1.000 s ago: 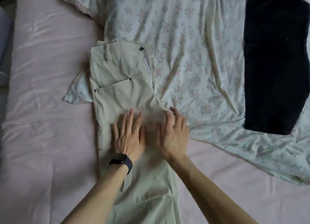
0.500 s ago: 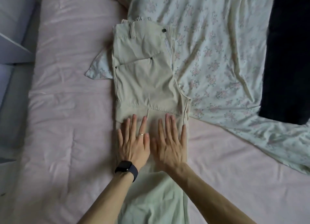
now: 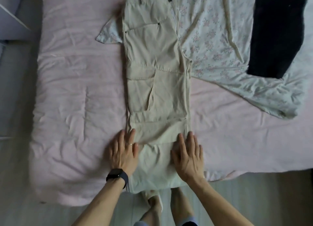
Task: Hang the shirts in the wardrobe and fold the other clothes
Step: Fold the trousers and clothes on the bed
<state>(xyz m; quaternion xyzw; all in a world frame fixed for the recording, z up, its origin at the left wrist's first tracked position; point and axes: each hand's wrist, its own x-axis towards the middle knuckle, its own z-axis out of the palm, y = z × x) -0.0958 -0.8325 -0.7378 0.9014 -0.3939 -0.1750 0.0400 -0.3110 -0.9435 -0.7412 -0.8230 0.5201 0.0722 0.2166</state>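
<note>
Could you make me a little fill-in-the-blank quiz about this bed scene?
The left hand and right hand lie flat on the edges of the beige ____.
The left wrist wears a dark ____.
That beige garment lies on a ____ bedspread.
The dark garment lies on the ____ sheet.
Missing words: trousers; watch; pink; floral.
</note>
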